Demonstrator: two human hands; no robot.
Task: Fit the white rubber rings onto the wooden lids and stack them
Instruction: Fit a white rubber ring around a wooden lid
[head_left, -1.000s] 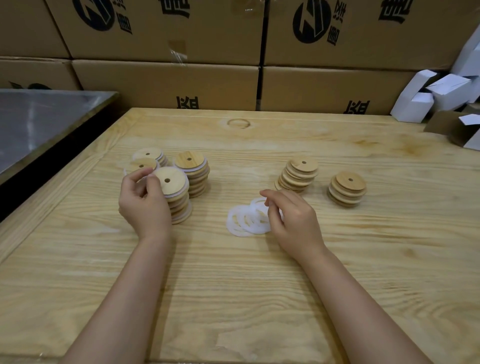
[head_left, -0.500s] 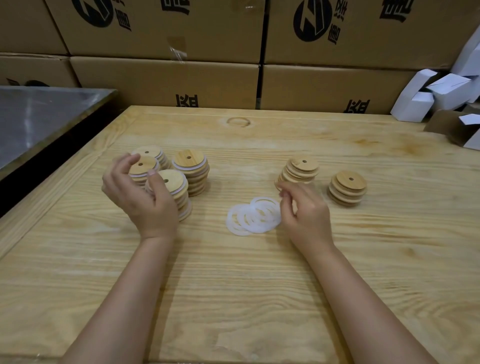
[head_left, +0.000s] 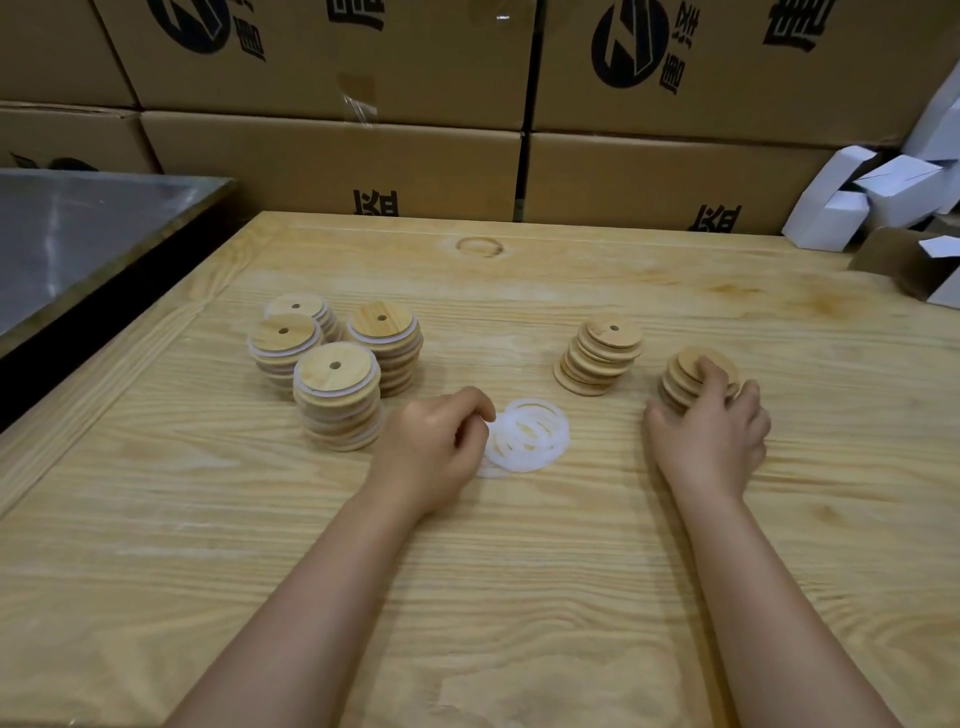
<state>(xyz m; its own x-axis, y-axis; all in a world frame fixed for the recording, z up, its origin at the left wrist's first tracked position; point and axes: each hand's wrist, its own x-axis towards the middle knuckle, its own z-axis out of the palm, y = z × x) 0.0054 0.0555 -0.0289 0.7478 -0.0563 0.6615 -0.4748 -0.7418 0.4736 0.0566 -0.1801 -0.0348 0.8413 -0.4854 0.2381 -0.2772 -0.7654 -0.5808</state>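
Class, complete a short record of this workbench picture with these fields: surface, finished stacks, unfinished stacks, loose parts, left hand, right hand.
Surface: wooden table
Finished: four ringed lid stacks, grouped at the left
Unfinished: two bare lid stacks, at the right
Loose parts: white rubber rings in a small overlapping pile between the hands
Left: left hand, fingers curled at the pile's left edge; unclear whether it pinches a ring
Right: right hand grips the top of the rightmost bare stack

Printed cardboard cartons (head_left: 332, 161) stacked behind the pine table (head_left: 519, 571).
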